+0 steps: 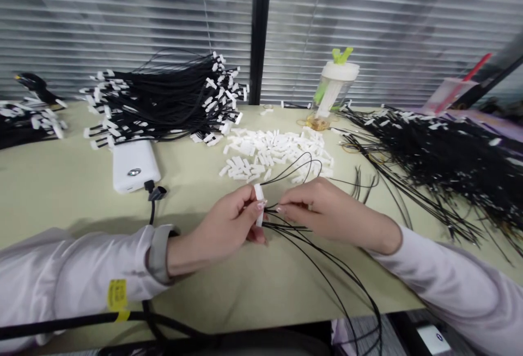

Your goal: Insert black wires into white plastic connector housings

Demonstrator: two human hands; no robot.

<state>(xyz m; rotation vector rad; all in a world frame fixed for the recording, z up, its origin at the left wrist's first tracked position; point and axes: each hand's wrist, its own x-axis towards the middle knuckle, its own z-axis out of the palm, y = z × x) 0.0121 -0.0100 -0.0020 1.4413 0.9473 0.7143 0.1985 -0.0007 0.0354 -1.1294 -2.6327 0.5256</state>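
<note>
Pinched between the thumb and fingers of my left hand (229, 217) is a white plastic connector housing (259, 192), held upright near the middle of the table. Several thin black wires (322, 249) run out of its right side, and some hang down over the front table edge. My right hand (318, 209) is close on the right, its thumb and forefinger closed on a thin black wire beside the housing. Fingers hide the wire's end, so I cannot see whether it sits in the housing. Just beyond both hands lies a pile of loose white housings (281, 151).
A large bundle of black wires with white connectors (163, 100) lies at the back left, near a white power bank (135, 165) with a cable. More black wires (441, 154) spread on the right. A lidded bottle (337, 91) and a cup with a red straw (449, 94) stand behind.
</note>
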